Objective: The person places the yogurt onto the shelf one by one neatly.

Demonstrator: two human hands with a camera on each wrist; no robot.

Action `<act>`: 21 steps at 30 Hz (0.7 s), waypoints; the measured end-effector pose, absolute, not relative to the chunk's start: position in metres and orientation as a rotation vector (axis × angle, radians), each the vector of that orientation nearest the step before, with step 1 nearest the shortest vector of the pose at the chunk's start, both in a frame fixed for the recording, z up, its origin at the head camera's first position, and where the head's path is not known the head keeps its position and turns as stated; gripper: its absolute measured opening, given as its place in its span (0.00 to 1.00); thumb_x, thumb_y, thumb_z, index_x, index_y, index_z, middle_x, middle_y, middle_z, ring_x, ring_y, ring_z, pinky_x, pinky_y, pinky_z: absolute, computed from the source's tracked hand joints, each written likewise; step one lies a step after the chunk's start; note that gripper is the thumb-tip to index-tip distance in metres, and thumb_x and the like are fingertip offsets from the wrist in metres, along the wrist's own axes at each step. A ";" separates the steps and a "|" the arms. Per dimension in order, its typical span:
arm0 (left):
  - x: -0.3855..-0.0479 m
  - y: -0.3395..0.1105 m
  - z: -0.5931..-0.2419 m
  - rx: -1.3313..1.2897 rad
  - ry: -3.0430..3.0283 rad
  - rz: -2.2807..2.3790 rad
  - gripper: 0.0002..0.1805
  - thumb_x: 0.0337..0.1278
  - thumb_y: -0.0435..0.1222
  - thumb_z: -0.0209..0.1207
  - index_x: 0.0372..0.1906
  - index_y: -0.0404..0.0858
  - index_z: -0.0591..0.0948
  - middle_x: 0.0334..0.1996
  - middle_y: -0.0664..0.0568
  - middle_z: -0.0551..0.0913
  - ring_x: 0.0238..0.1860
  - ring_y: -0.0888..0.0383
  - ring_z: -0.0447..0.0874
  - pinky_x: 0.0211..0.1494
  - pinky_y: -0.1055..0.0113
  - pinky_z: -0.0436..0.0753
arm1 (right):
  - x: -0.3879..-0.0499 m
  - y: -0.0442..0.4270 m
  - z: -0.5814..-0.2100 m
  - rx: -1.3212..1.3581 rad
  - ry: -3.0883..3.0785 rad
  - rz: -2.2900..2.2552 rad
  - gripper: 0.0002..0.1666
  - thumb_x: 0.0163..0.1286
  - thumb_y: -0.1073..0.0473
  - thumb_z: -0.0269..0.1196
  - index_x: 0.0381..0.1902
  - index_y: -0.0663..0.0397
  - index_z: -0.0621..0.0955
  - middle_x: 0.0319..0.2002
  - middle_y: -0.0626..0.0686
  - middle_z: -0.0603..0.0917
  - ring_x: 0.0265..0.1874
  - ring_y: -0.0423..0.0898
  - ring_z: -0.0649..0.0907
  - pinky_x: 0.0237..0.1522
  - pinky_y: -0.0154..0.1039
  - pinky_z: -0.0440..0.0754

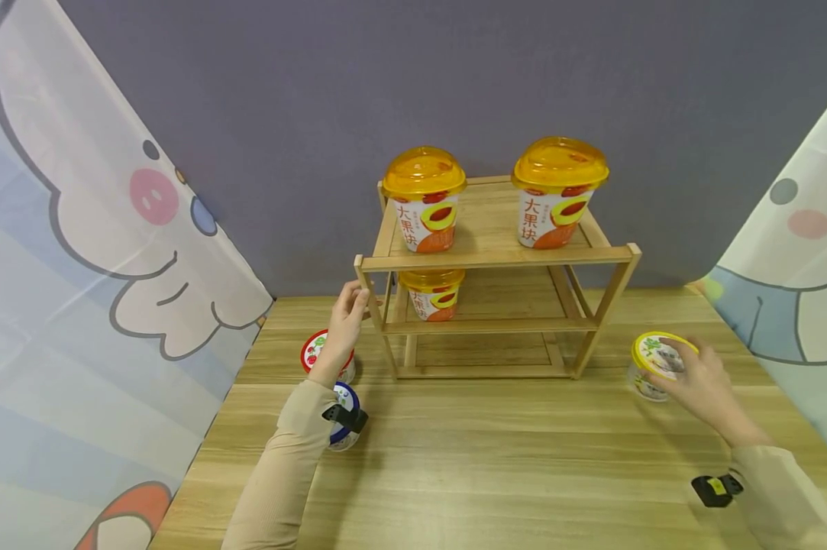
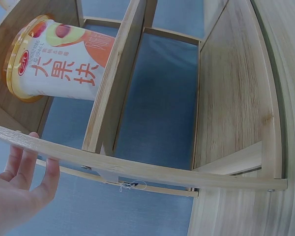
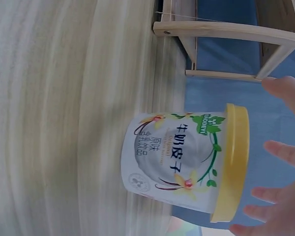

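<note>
My left hand (image 1: 345, 328) is at the left side of the wooden rack (image 1: 495, 260), its fingers by the side frame; in the left wrist view the fingertips of that hand (image 2: 24, 184) meet the rack's side bar (image 2: 137, 169). An orange-lidded cup (image 2: 64, 61) sits on a shelf beyond. Over the yellow-lidded tub (image 1: 654, 367) at the right, my right hand (image 1: 705, 386) has its fingers spread around the lid. The right wrist view has the hand (image 3: 285, 172) beside the tub's yellow lid (image 3: 232, 164), with a gap visible between them.
Two orange-lidded cups, one left (image 1: 427, 202) and one right (image 1: 556, 198), stand on the top shelf, and another cup (image 1: 434, 298) on the middle shelf. Beneath my left arm are a red-lidded tub (image 1: 313, 350) and a blue-lidded tub (image 1: 344, 439). A grey wall (image 1: 317, 99) rises behind.
</note>
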State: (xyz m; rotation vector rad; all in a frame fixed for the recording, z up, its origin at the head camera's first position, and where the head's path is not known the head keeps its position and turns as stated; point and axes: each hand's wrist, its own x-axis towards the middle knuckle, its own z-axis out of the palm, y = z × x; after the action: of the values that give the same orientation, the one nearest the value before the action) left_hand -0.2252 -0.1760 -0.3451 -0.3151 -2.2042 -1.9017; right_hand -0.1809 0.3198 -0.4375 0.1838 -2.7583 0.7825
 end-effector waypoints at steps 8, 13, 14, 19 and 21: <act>-0.221 -0.173 -0.340 -0.321 -2.210 -1.875 0.14 0.67 0.32 0.39 0.52 0.28 0.66 0.39 0.43 0.72 0.47 0.36 0.72 0.50 0.50 0.72 | -0.184 0.322 -0.444 0.163 -2.838 0.851 0.40 0.57 0.50 0.62 0.56 0.74 0.60 0.55 0.85 0.47 0.51 0.83 0.49 0.40 0.75 0.51; -0.221 -0.173 -0.339 -0.319 -2.202 -1.873 0.15 0.67 0.31 0.39 0.52 0.27 0.65 0.39 0.41 0.72 0.46 0.35 0.71 0.50 0.50 0.72 | -0.185 0.326 -0.449 0.131 -2.836 0.866 0.42 0.57 0.50 0.62 0.55 0.77 0.58 0.53 0.87 0.45 0.49 0.84 0.48 0.40 0.74 0.50; -0.222 -0.172 -0.340 -0.318 -2.201 -1.875 0.15 0.67 0.31 0.38 0.52 0.26 0.65 0.38 0.41 0.72 0.47 0.34 0.70 0.50 0.50 0.72 | -0.185 0.327 -0.449 0.127 -2.836 0.866 0.42 0.57 0.50 0.62 0.55 0.77 0.58 0.53 0.88 0.45 0.49 0.85 0.48 0.40 0.74 0.51; -0.221 -0.172 -0.340 -0.319 -2.193 -1.884 0.15 0.67 0.31 0.38 0.52 0.27 0.65 0.38 0.43 0.72 0.47 0.34 0.70 0.50 0.50 0.72 | -0.185 0.332 -0.452 0.139 -2.854 0.895 0.41 0.58 0.51 0.61 0.54 0.78 0.58 0.54 0.87 0.45 0.49 0.84 0.48 0.37 0.76 0.54; -0.221 -0.172 -0.340 -0.319 -2.192 -1.884 0.14 0.67 0.31 0.39 0.52 0.28 0.66 0.38 0.45 0.72 0.45 0.40 0.74 0.50 0.50 0.73 | -0.186 0.333 -0.452 0.145 -2.857 0.906 0.41 0.58 0.51 0.61 0.54 0.78 0.58 0.54 0.87 0.45 0.49 0.84 0.49 0.37 0.76 0.54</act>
State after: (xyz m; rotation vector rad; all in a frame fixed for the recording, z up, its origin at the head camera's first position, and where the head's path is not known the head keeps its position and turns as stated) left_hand -0.2212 -0.1722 -0.3400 -0.3187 -2.1916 -1.8844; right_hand -0.1857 0.3334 -0.4521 0.1451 -2.8573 0.9064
